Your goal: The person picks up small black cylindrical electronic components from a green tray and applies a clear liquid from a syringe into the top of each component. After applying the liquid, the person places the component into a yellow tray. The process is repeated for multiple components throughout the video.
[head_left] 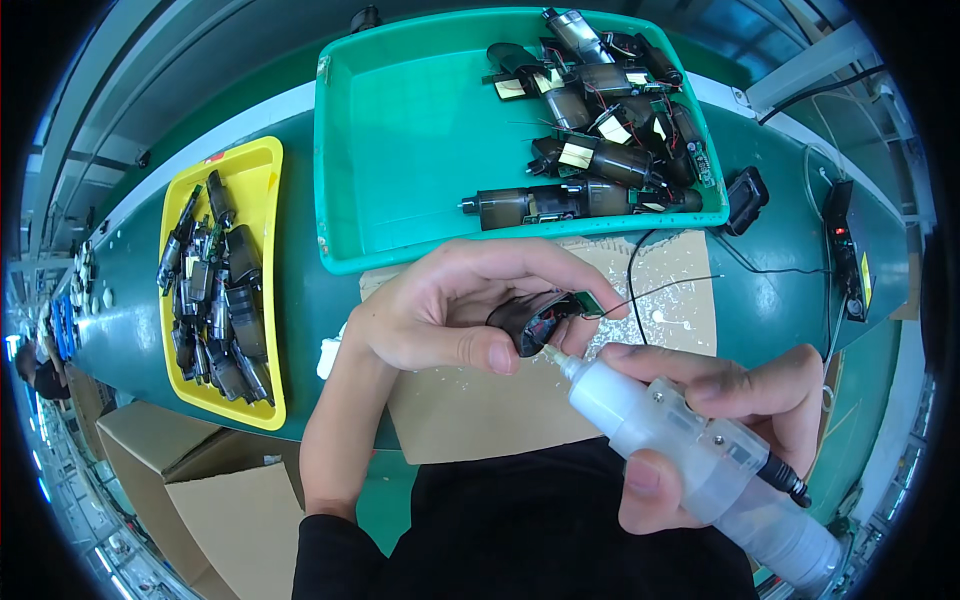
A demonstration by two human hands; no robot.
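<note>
My left hand point(440, 305) is closed around a dark translucent plastic housing point(520, 318), its open end facing my right hand. A small green circuit board point(588, 303) and thin wires stick out of the housing. In my right hand point(720, 410) lies a white translucent glue dispenser point(680, 450), gripped between thumb and fingers. The dispenser's narrow nozzle tip point(552, 352) is at the rim of the housing's opening; whether it touches the inside I cannot tell. Both hands are over a cardboard sheet point(450, 420) spotted with white specks.
Beyond my hands stands a green tray point(400, 240) with several similar dark assemblies point(610, 160) heaped at its right. A yellow tray point(278, 300) of dark parts is at left. Black cables point(760, 262) run right to a power strip point(848, 250). An opened cardboard box point(235, 510) sits lower left.
</note>
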